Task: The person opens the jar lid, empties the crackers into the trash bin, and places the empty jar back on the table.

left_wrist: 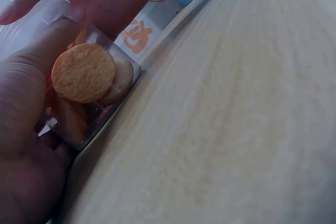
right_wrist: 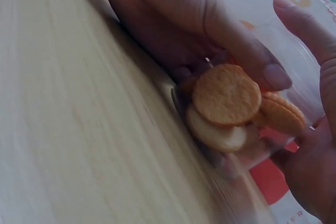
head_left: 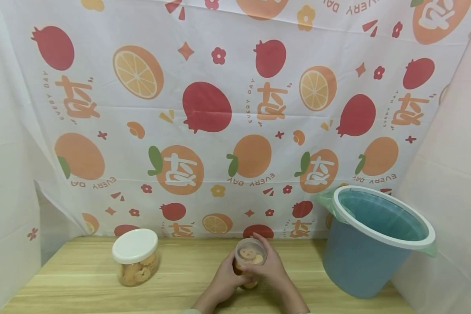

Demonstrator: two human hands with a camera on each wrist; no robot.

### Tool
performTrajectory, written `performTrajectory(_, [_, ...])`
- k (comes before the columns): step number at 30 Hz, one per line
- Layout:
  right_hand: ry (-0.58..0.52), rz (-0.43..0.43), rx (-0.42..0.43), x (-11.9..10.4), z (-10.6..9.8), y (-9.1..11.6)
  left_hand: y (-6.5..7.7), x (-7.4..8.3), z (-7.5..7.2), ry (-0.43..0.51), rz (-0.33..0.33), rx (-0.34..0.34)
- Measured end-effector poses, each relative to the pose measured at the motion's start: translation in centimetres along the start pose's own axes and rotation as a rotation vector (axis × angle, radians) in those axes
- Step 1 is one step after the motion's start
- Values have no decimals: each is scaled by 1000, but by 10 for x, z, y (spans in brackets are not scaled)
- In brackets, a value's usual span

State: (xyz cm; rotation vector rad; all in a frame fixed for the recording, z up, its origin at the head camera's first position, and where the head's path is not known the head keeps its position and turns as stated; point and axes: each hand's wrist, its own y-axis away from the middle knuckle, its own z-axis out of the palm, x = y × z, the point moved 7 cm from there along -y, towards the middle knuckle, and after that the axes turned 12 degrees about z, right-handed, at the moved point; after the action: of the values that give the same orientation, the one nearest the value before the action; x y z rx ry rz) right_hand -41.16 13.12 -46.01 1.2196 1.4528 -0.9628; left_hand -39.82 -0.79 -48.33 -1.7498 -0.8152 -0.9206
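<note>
A small clear plastic jar [head_left: 251,254] of round biscuits stands on the table between the two hands. My left hand [head_left: 226,279] grips its side, the thumb [right_wrist: 262,69] lying across the wall in the right wrist view. Around the jar's translucent lid [head_left: 241,247] curls my right hand [head_left: 275,271], its thumb near the front edge and its fingers at the far side. Through the wall, an orange-brown biscuit [left_wrist: 84,73] and paler ones show in the left wrist view. The fingers behind the jar are partly hidden.
A wider clear jar [head_left: 137,269] of cookies with a white lid [head_left: 135,246] stands at the left. A blue bin [head_left: 363,261] with a greenish liner [head_left: 331,203] stands at the right. Behind the wooden table [head_left: 184,290] hangs a fruit-printed cloth [head_left: 216,157].
</note>
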Motion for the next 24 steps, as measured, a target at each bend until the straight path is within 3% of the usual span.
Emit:
performTrajectory(4, [10, 0, 12, 0, 0, 0, 0, 0, 0, -11, -4, 3])
performTrajectory(11, [31, 39, -57, 1, -7, 2, 0, 0, -1, -10, -24, 6])
performTrajectory(24, [44, 0, -100, -1, -32, 8, 1, 1, 1, 46, -18, -10])
